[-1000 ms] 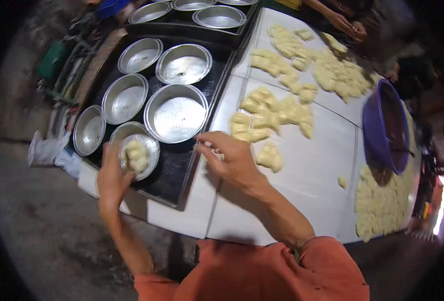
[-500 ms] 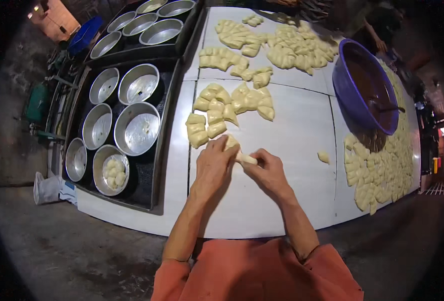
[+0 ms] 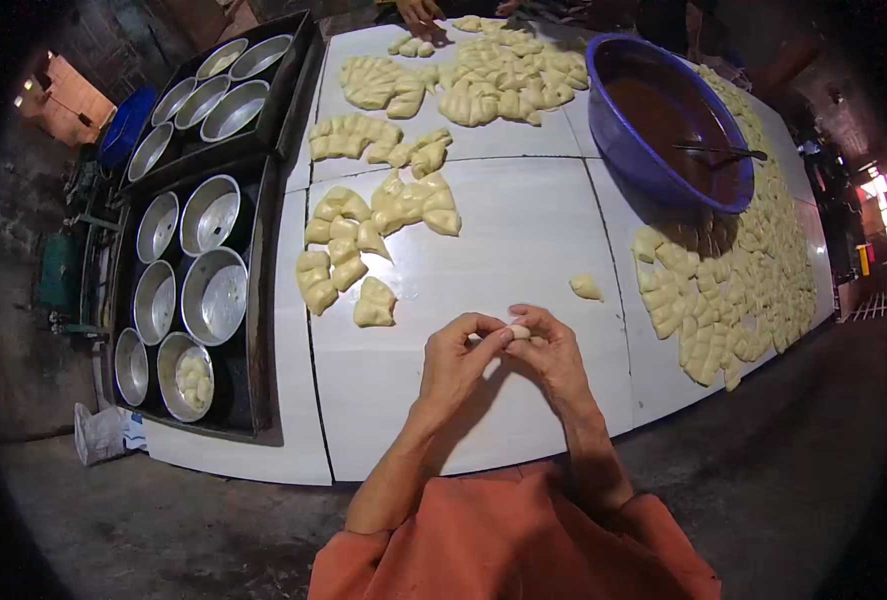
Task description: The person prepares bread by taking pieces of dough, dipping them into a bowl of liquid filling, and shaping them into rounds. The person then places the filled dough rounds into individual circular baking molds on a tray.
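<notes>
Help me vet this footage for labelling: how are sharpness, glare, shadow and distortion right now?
Head view: the left hand and right hand look fairly sharp; a shadow falls on the dough beside the purple basin. Same head view: the white table bows at its near edge, corners go black, a bright patch glares far right.

At the lower centre of the frame, the person's left hand (image 3: 453, 362) and right hand (image 3: 559, 362) meet above a white table (image 3: 503, 230), fingertips gripping a small dough piece (image 3: 520, 331) between them. At the left, a dark tray (image 3: 260, 310) carries round metal pans (image 3: 214, 296), the lower-right one containing dough lumps (image 3: 195, 382). Dough clusters (image 3: 341, 246) lie at the upper centre; a purple basin (image 3: 611, 130) with brown contents stands at the upper right, beside a broad spread of cut dough (image 3: 708, 315).
</notes>
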{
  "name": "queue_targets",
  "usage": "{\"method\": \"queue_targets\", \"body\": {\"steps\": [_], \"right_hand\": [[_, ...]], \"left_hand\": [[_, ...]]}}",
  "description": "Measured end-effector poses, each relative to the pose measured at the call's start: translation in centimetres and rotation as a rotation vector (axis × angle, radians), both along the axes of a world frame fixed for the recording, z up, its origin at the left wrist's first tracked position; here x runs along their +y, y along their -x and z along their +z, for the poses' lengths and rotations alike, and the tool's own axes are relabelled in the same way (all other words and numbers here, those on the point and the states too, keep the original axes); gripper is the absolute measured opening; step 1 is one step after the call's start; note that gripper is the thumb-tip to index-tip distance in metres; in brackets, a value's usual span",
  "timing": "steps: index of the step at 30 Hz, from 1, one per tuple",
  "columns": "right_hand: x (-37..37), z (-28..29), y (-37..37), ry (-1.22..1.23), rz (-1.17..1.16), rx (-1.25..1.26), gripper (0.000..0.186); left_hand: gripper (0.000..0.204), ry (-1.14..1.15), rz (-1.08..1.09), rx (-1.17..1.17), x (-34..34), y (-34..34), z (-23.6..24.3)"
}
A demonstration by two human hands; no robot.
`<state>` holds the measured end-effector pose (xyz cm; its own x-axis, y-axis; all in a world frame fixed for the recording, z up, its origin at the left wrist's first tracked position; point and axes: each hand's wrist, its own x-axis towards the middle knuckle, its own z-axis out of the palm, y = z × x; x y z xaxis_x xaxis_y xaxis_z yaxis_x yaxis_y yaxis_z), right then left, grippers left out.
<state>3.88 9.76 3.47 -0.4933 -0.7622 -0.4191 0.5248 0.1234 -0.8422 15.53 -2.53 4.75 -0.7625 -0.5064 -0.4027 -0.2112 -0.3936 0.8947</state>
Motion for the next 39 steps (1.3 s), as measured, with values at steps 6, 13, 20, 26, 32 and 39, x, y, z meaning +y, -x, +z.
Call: {"method": "queue_targets", "body": {"steps": [6,13,20,26,32,39], "right_hand": [[1.0,1.3,1.8,0.093,-0.125,0.341,0.023],[2.3,5.9,4.8,0.431,-0.355,-0.146,0.018],[3.1,5.6,13.3,0.457,-0.265,-0.154,0.018],[1.5,10.5,27.5,0.14,-0.365,0.602,0.016],[-1.6,5.7,39.7,-0.628,0.2,1.191,0.031],[-1.9,7.1,38.4,-0.484,0.37,1.054,0.026]], "left_hand": [[0.038,0.562,0.293,0.246,3.2,5.5,0.4],[0.068,0.253,0.301,0.669,8.9,12.2,-0.8],[0.073,-0.052,0.113,0.506,10.1,15.6,-0.3],[0.041,-0.381,0.051,0.3,7.3,13.9,-1.3],[0.039,-0.09,-0.006,0.127,4.0,13.1,1.3],[0.039,-0.157,-0.072,0.088,4.4,11.9,-1.3]]}}
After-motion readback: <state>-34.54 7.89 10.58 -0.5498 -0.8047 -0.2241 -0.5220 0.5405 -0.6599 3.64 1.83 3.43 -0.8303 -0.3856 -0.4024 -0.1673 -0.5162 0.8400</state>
